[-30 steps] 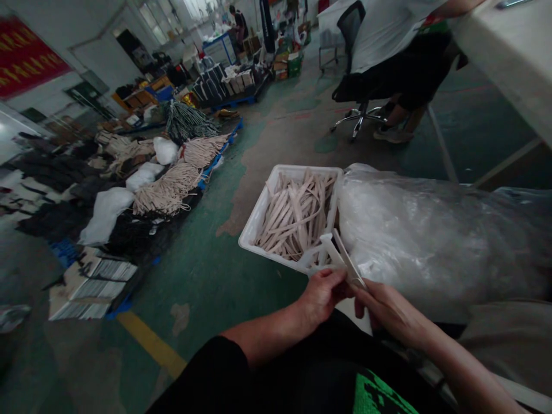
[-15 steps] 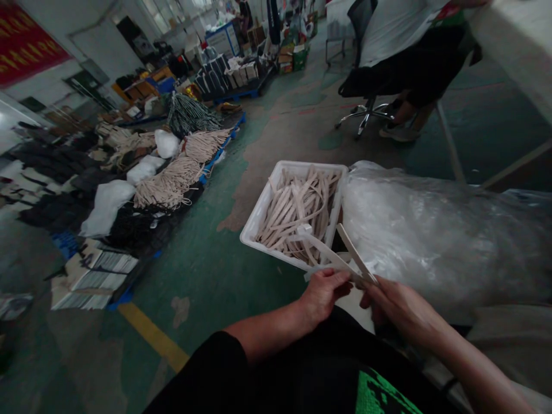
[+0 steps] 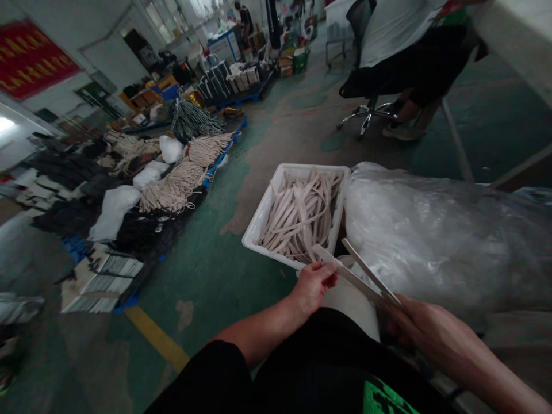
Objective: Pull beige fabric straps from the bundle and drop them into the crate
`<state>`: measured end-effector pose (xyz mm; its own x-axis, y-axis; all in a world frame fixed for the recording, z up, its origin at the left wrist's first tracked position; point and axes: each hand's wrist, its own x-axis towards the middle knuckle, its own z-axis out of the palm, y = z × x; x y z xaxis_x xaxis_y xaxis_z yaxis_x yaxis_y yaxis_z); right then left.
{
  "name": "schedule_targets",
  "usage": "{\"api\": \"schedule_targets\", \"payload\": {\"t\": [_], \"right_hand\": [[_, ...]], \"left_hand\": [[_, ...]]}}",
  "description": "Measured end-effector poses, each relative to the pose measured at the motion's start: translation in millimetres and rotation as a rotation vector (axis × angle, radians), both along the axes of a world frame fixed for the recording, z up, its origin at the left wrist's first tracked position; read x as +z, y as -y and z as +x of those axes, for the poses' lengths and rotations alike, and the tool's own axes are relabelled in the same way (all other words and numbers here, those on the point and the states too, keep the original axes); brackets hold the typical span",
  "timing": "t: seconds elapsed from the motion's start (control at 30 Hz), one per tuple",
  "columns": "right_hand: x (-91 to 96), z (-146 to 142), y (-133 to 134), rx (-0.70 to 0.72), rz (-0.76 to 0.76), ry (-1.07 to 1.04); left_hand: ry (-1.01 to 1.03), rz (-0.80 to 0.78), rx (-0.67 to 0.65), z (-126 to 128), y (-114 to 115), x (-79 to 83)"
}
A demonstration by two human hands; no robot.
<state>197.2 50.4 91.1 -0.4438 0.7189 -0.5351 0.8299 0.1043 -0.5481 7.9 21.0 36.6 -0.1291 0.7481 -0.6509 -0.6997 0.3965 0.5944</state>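
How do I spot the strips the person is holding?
Find the big clear plastic bag on the right; a white tray heaped with pale strips sits against its left side. Just below the tray, two strips run from the left hand to the right hand. Only these are outside the tray, spread in a narrow V.

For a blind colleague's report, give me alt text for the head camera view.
The right hand grips two pale flat strips, the left hand touching one near its far end, by a white tray full of similar strips. A clear plastic bag lies beside the tray.
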Motion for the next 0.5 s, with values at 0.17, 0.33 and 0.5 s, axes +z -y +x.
{"api": "schedule_targets", "payload": {"t": [0.17,0.33,0.5], "right_hand": [[0.7,-5.0,-2.4,-0.044,0.036,-0.053],[3.3,2.8,-3.8,-0.036,0.073,-0.094],[1.8,-1.4,-4.6,-0.088,0.103,-0.136]], "left_hand": [[0.015,0.071,-0.141,11.2,2.2,8.4],[-0.056,0.1,0.004,4.7,-5.8,20.0],[-0.047,0.149,-0.151,11.7,-4.3,24.0]]}}
